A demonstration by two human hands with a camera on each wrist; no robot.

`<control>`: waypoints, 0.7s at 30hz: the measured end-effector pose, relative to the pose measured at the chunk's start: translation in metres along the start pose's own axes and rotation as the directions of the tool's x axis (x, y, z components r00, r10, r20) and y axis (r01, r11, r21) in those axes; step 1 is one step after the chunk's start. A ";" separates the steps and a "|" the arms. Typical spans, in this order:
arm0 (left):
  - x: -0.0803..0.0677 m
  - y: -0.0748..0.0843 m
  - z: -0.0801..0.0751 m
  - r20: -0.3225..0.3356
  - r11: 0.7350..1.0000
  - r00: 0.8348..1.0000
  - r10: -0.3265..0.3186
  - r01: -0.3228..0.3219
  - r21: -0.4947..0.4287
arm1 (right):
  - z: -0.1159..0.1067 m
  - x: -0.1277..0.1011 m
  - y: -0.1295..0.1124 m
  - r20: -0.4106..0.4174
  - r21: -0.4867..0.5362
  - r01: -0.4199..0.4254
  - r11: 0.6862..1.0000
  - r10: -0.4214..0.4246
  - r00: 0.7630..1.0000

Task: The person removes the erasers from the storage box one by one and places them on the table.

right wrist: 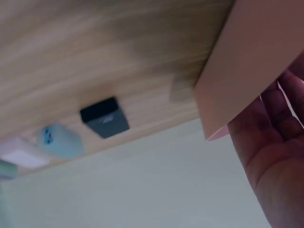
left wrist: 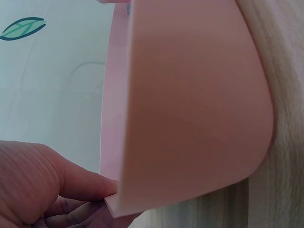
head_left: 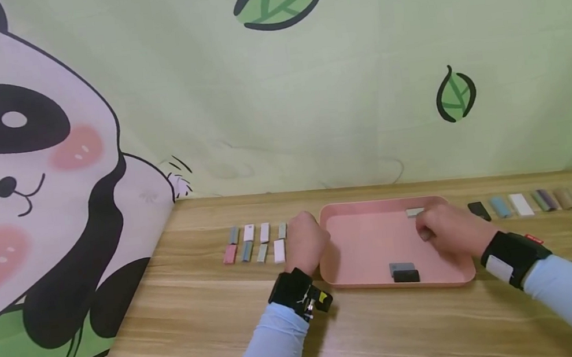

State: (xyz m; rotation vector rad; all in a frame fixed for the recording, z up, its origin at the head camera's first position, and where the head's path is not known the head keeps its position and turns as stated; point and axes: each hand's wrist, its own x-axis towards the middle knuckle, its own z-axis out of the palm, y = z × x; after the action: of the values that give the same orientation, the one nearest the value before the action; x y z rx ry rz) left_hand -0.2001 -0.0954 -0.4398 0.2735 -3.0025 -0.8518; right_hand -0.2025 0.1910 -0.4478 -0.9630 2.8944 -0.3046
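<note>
Left hand (head_left: 304, 243) grips the pink tray (head_left: 360, 240) at its left rim; right hand (head_left: 445, 230) curls over the right side, grip unclear. The tray looks light, stiff, slick: best held by both rims.

left hand (head_left: 304, 241): fingers curled, knuckles up, wrist strapped | right hand (head_left: 448, 230): fingers bent downward, palm down, wrist strapped | both forearms sleeved, angled inward

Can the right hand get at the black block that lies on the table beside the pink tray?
Probably yes. The black block lies on bare table just right of the pink tray, close to the right hand, and nothing stands between them. That hand is over the tray now.
</note>
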 end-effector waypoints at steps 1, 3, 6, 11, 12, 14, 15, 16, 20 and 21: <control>0.000 0.000 0.000 -0.002 1.000 1.000 0.002 -0.002 0.001 | 0.000 0.000 -0.001 0.009 0.020 0.005 1.000 -0.006 1.000; 0.000 0.000 -0.001 -0.002 1.000 1.000 0.004 -0.004 -0.001 | -0.001 0.000 -0.003 0.033 0.065 -0.001 0.998 -0.001 0.999; 0.000 0.000 -0.001 0.002 1.000 1.000 0.000 0.000 -0.004 | 0.000 -0.002 -0.005 0.065 0.101 -0.021 0.995 0.014 0.998; 0.000 0.001 0.000 0.023 1.000 0.999 -0.024 0.024 -0.016 | 0.001 -0.007 -0.010 0.113 0.160 -0.070 0.985 0.052 0.992; 0.000 0.001 0.000 0.031 0.999 0.999 -0.029 0.030 -0.021 | 0.000 -0.009 -0.011 0.121 0.170 -0.081 0.982 0.060 0.991; 0.000 0.002 0.001 0.040 0.999 0.998 -0.038 0.039 -0.028 | -0.002 -0.012 -0.013 0.119 0.201 -0.088 0.976 0.064 0.991; 0.000 0.002 0.001 0.041 0.999 0.998 -0.037 0.038 -0.028 | -0.003 -0.014 -0.014 0.109 0.217 -0.092 0.972 0.070 0.992; 0.001 0.002 0.001 0.037 0.999 0.999 -0.034 0.035 -0.023 | -0.005 -0.016 -0.014 0.098 0.230 -0.102 0.968 0.081 0.992; 0.002 0.001 0.001 0.017 1.000 1.000 -0.020 0.020 -0.005 | -0.017 -0.025 -0.011 0.030 0.273 -0.126 0.954 0.123 0.992; 0.002 0.002 0.001 0.016 1.000 1.000 -0.022 0.022 -0.002 | -0.020 -0.028 -0.009 0.012 0.274 -0.143 0.951 0.145 0.989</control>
State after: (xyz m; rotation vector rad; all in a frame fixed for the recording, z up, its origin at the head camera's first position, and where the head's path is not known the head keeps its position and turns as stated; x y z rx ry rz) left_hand -0.2023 -0.0937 -0.4402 0.3011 -3.0181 -0.8632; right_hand -0.1777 0.2037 -0.4257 -0.7026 2.8082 -0.6773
